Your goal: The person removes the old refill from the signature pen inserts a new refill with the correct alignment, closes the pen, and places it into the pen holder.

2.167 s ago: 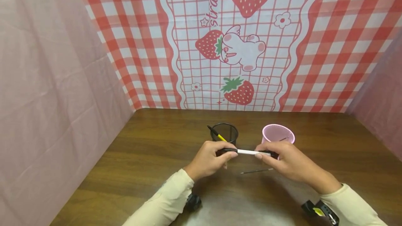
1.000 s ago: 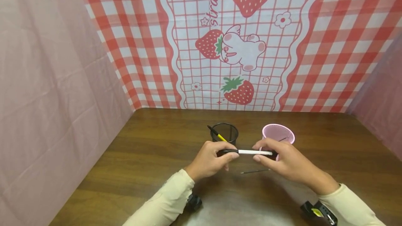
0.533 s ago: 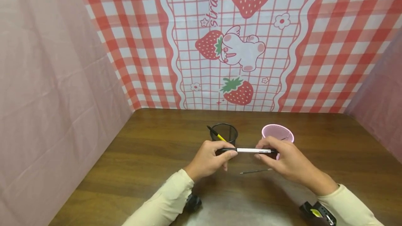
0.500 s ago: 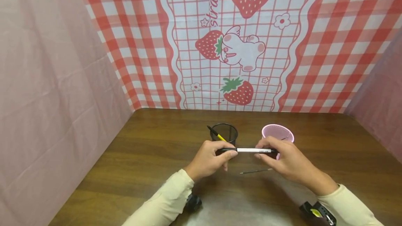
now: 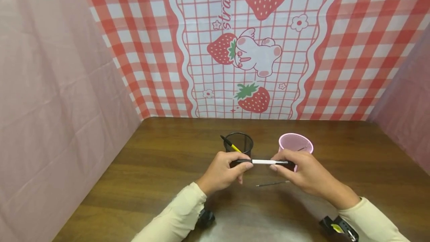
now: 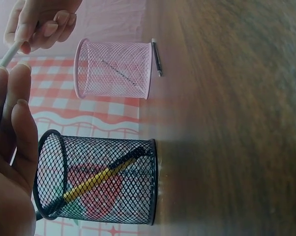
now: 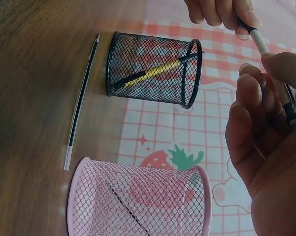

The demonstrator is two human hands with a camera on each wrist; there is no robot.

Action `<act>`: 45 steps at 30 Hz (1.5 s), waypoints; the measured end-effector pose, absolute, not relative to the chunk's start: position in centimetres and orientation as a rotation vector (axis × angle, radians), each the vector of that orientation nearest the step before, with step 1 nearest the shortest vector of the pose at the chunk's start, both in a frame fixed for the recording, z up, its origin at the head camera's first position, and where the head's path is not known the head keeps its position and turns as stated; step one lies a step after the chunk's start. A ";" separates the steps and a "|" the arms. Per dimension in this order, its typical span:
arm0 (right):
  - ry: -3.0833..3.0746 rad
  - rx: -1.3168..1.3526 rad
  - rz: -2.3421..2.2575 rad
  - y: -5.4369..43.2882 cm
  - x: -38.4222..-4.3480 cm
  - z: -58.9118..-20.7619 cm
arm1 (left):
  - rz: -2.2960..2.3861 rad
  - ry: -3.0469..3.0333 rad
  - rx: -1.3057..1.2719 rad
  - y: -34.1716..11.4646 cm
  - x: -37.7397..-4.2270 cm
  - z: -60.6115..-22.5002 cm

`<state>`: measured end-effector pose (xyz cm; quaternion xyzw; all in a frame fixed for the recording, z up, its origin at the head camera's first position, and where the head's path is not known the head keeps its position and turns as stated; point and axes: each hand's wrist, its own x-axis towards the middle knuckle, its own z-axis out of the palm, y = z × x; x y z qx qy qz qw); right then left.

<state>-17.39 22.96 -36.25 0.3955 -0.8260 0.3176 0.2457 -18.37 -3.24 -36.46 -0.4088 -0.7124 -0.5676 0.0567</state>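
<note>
A white-barrelled pen with black ends is held level above the table between both hands. My left hand pinches its black left end between thumb and fingers. At the other end my right hand pinches the barrel with thumb and forefinger; the pen's black tip lies along that palm in the right wrist view. On the table below the hands lies a thin pen refill, dark with a clear end.
Behind the left hand stands a black mesh pen cup with a yellow and black pen leaning in it. A pink mesh cup behind the right hand contains a thin dark stick. A checked strawberry cloth hangs at the table's back.
The right fingers parted from the pen about a second ago and now pinch it again. The pen has turned about its length, showing a dark strip near the right hand. The left hand has stayed put.
</note>
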 end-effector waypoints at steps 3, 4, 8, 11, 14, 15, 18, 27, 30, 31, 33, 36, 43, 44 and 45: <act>-2.245 1.085 0.853 23.0 -17.5 -36.3 | -1.711 -2.159 -1.242 -3.2 -18.7 -36.8; -2.237 1.090 0.850 23.0 -17.5 -36.3 | -1.707 -2.160 -1.243 -3.1 -18.9 -37.2; -2.198 1.112 0.848 23.0 -17.5 -36.4 | -1.702 -2.160 -1.249 -3.0 -20.0 -38.5; -2.182 1.121 0.855 23.0 -17.5 -36.5 | -1.697 -2.152 -1.259 -3.0 -20.5 -39.1; -2.193 1.115 0.865 23.0 -17.5 -36.5 | -1.693 -2.135 -1.276 -3.0 -20.6 -39.3; -2.201 1.110 0.869 23.0 -17.5 -36.6 | -1.689 -2.130 -1.280 -3.1 -20.6 -39.3; -2.228 1.098 0.890 23.1 -17.4 -36.5 | -1.682 -2.129 -1.287 -3.1 -20.6 -39.3; -2.252 1.110 0.931 23.1 -17.3 -36.5 | -1.637 -2.135 -1.315 -3.0 -20.6 -39.3; -2.251 1.129 0.949 23.1 -17.3 -36.6 | -1.617 -2.124 -1.328 -3.0 -20.6 -39.3; -2.249 1.139 0.958 23.1 -17.3 -36.5 | -1.615 -2.123 -1.328 -3.0 -20.7 -39.3; -2.251 1.160 0.975 23.0 -17.4 -36.4 | -1.614 -2.126 -1.322 -3.0 -20.7 -39.3; -2.272 1.173 0.993 22.9 -17.4 -36.4 | -1.602 -2.144 -1.306 -2.9 -20.6 -39.4; -2.295 1.162 0.973 22.9 -17.3 -36.3 | -1.654 -2.136 -1.290 -2.9 -19.6 -38.3; -2.291 1.156 0.959 22.9 -17.3 -36.3 | -1.667 -2.137 -1.287 -3.0 -19.4 -37.9; -2.286 1.149 0.946 22.9 -17.2 -36.3 | -1.674 -2.138 -1.286 -3.0 -19.1 -37.6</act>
